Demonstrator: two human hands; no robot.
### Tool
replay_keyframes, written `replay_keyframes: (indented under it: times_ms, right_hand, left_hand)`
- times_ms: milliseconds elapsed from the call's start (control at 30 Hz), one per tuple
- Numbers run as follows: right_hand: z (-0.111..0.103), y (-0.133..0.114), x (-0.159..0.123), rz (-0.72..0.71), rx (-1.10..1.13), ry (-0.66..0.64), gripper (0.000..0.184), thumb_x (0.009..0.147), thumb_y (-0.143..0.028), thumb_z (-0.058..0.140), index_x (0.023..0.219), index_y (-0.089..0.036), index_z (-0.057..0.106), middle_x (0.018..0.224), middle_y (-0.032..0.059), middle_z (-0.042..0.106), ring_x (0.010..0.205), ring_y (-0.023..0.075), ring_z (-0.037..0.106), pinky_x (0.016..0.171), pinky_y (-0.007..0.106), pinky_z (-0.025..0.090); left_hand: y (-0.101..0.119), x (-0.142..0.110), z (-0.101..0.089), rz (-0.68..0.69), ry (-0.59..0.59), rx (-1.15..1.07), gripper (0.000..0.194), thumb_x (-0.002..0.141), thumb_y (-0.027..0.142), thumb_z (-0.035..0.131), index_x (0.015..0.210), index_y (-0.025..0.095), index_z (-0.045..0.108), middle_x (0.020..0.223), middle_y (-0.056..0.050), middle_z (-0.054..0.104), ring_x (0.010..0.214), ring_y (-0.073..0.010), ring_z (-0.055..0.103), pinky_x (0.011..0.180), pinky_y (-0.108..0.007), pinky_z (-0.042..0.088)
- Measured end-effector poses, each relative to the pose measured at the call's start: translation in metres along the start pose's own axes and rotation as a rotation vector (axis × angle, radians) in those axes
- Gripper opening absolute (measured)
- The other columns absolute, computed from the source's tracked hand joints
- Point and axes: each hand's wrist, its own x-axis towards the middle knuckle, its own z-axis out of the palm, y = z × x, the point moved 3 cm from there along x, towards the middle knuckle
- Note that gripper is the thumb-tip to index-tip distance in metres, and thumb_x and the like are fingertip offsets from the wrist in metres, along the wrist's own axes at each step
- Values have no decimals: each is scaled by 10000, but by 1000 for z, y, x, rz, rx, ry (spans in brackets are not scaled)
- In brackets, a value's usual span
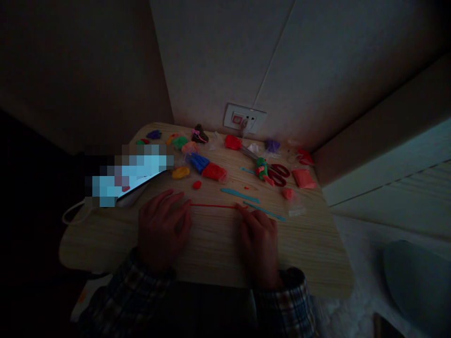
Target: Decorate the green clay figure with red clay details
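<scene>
A thin red clay strand [213, 205] lies straight across the wooden table [197, 249] between my two hands. My left hand [162, 227] rests flat on the table, fingers stretched out, its fingertips touching the strand's left end. My right hand [259, 239] has its fingers drawn together, and its fingertip presses the strand's right end. Just beyond the strand lie a turquoise clay strip [239, 194] and a second thin turquoise strip [266, 212]. The room is dim.
Several coloured clay lumps in wrappers lie along the back of the table, with red-handled scissors [280, 174] and a red clay block [303, 178] at the right. A lit screen [127, 180] stands at the left. A wall socket [244, 118] is behind.
</scene>
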Motion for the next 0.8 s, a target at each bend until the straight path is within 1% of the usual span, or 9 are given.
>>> replay_keyframes:
  times_ms: [67, 133, 200, 333, 433, 500, 667, 733, 800]
  right_hand:
    - [0, -1, 0, -12, 11, -19, 414, 894, -73, 434, 1212, -151, 686, 846, 71, 641, 800, 225, 580, 763, 384, 401]
    - [1, -1, 0, -14, 14, -22, 385, 895, -73, 441, 1155, -151, 715, 831, 69, 636, 792, 223, 577, 757, 381, 395]
    - [1, -1, 0, -11, 12, -18, 356, 898, -77, 451, 1102, -147, 735, 815, 69, 629, 777, 223, 568, 749, 380, 392]
    - [1, -1, 0, -25, 17, -23, 390, 892, -66, 459, 1189, -137, 701, 845, 76, 629, 799, 229, 567, 769, 384, 394]
    - [1, -1, -1, -27, 20, -17, 363, 890, -61, 467, 1130, -142, 727, 821, 67, 621, 786, 224, 567, 760, 377, 388]
    - [0, -1, -1, -25, 20, -10, 346, 893, -62, 468, 1098, -141, 737, 810, 64, 619, 777, 221, 567, 756, 374, 384]
    - [2, -1, 0, -47, 17, -22, 424, 879, -49, 461, 1229, -143, 680, 814, 57, 616, 767, 214, 556, 755, 367, 384]
    - [2, -1, 0, -62, 19, -35, 431, 876, -44, 456, 1229, -148, 680, 820, 56, 619, 779, 214, 560, 768, 368, 386]
    - [2, -1, 0, -68, 22, -40, 410, 877, -41, 456, 1189, -149, 700, 839, 63, 630, 802, 218, 568, 782, 372, 386]
  left_hand:
    - [0, 0, 1, -12, -4, -7, 214, 936, 187, 514, 1042, 255, 686, 1181, -89, 697, 1181, -333, 588, 968, -574, 473]
    - [-1, -1, 1, -20, -6, -9, 213, 934, 185, 520, 1053, 255, 681, 1192, -78, 694, 1191, -326, 583, 981, -569, 470]
    - [-1, -1, 2, -13, 15, -7, 199, 929, 190, 529, 1046, 247, 680, 1181, -74, 698, 1183, -326, 590, 977, -563, 475]
    - [-1, 0, 3, 25, 46, -1, 201, 920, 181, 530, 1022, 208, 701, 1145, -117, 717, 1142, -357, 612, 936, -580, 484]
    - [-1, 0, 3, 27, 46, -11, 205, 916, 168, 535, 1014, 183, 714, 1135, -143, 720, 1136, -369, 613, 937, -585, 480]
    - [-1, 0, 3, 20, 38, -18, 208, 918, 169, 536, 1019, 187, 717, 1136, -141, 720, 1141, -364, 612, 943, -578, 479]
    - [-1, 0, 3, 15, 30, -10, 212, 923, 173, 527, 1017, 197, 716, 1148, -132, 716, 1146, -359, 611, 950, -581, 476]
    - [-1, 0, 2, 14, 28, -5, 207, 929, 173, 524, 1012, 191, 713, 1144, -131, 718, 1148, -356, 610, 953, -579, 477]
    - [0, 0, 2, 24, 20, 2, 205, 934, 168, 523, 1022, 176, 708, 1144, -136, 717, 1150, -357, 609, 951, -577, 479]
